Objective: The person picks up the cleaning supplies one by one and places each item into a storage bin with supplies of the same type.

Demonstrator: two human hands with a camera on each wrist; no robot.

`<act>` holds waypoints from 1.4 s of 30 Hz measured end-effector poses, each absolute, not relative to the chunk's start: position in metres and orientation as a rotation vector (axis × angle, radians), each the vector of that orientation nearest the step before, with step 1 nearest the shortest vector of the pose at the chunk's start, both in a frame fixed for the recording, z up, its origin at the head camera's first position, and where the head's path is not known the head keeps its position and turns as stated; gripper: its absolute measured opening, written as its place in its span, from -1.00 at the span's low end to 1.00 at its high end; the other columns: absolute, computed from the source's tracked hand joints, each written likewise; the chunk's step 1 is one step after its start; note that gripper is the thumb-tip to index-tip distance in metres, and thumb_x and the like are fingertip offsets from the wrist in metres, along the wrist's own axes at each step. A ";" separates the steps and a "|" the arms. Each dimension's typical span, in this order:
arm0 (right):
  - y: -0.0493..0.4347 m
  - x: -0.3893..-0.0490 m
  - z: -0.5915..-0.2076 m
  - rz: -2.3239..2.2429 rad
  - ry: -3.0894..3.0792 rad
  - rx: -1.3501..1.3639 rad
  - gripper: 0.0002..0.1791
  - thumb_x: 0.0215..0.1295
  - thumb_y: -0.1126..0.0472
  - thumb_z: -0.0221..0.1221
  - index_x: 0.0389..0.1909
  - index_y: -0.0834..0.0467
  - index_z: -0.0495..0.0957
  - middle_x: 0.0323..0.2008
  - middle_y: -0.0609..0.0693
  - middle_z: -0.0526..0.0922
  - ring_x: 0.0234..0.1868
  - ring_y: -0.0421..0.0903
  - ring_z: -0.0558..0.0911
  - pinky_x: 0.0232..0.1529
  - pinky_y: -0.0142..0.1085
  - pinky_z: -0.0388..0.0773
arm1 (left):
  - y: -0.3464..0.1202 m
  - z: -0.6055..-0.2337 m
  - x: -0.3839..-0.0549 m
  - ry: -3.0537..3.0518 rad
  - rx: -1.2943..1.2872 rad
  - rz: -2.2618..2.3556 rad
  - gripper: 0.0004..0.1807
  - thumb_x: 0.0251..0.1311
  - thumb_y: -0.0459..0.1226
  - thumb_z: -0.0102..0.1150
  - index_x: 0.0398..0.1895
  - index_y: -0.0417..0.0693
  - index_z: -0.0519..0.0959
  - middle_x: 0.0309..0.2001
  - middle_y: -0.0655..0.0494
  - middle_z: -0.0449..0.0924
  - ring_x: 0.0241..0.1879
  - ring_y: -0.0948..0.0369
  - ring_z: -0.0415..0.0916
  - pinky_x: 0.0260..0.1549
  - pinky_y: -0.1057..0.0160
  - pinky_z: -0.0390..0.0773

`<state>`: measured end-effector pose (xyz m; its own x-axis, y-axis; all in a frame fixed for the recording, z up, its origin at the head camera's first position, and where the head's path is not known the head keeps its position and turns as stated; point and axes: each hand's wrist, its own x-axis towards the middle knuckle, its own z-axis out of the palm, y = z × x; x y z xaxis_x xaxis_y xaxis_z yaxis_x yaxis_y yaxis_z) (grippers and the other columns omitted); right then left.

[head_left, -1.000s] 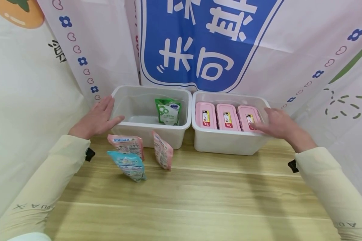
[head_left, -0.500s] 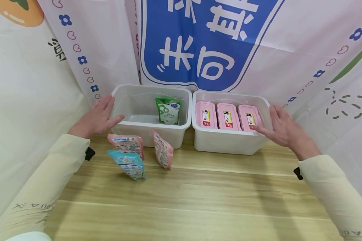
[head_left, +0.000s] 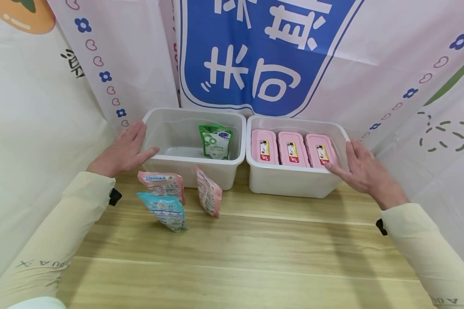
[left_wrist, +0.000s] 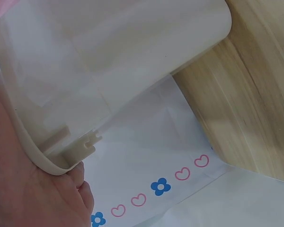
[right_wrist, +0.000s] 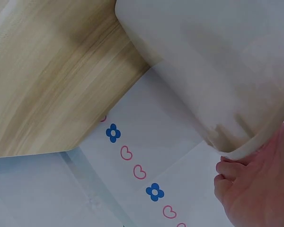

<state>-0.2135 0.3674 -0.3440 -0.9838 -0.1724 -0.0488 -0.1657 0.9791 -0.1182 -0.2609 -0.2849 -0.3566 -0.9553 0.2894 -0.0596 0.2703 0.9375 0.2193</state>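
Two white plastic bins stand side by side at the back of the table. My left hand (head_left: 121, 150) lies with straight fingers against the outer end rim of the left bin (head_left: 185, 160), its thumb over the front corner. At the far end of the right bin (head_left: 290, 184), my right hand (head_left: 365, 171) rests on the rim in the same way, thumb across the front corner. Inside the left bin is a green-and-white pouch (head_left: 216, 143). Three pink lidded boxes (head_left: 291, 148) fill most of the right bin. Both wrist views show each palm at a rim (left_wrist: 47, 165).
In front of the left bin, two pink pouches stand on the wood-grain table (head_left: 255, 257): one upper left (head_left: 164, 184), one nearer the middle (head_left: 209, 193). A blue pouch (head_left: 164, 210) leans before them. Printed cloth walls (head_left: 139, 56) enclose the back and sides.
My right hand has shifted slightly outward to the right and down along the right bin's end rim. The left hand, bins and pouches have stayed in place.
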 end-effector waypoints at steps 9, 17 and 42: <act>0.367 -0.212 -0.354 -0.214 3.045 -0.233 0.19 0.55 -0.49 -0.26 0.65 0.37 -0.50 0.66 0.46 -0.47 0.66 0.52 -0.24 0.60 0.45 -0.15 | -0.284 -0.354 -0.260 2.990 0.428 0.302 0.09 0.54 0.29 -0.26 0.69 -0.30 -0.40 0.71 -0.30 -0.52 0.71 -0.28 -0.46 0.66 -0.36 -0.30; 0.367 -0.211 -0.360 -0.237 3.098 -0.239 0.18 0.55 -0.47 -0.24 0.66 0.34 -0.50 0.67 0.44 -0.43 0.69 0.47 -0.24 0.63 0.42 -0.17 | -0.285 -0.352 -0.260 2.985 0.436 0.321 0.10 0.53 0.31 -0.25 0.69 -0.28 -0.40 0.72 -0.29 -0.51 0.71 -0.27 -0.47 0.65 -0.37 -0.30; 0.368 -0.213 -0.359 -0.232 3.062 -0.229 0.19 0.56 -0.48 -0.30 0.63 0.42 -0.51 0.64 0.48 -0.47 0.69 0.44 -0.34 0.64 0.39 -0.21 | -0.286 -0.315 -0.241 3.042 0.608 0.561 -0.13 0.48 0.09 0.14 0.68 -0.04 0.05 0.32 -0.25 0.46 0.13 -0.14 0.47 0.08 -0.33 0.60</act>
<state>-0.2132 0.3679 -0.3594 -0.9870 -0.1525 -0.0505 -0.1432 0.9776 -0.1545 -0.2408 -0.2857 -0.3153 -0.9255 0.3704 0.0791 0.3742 0.8623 0.3412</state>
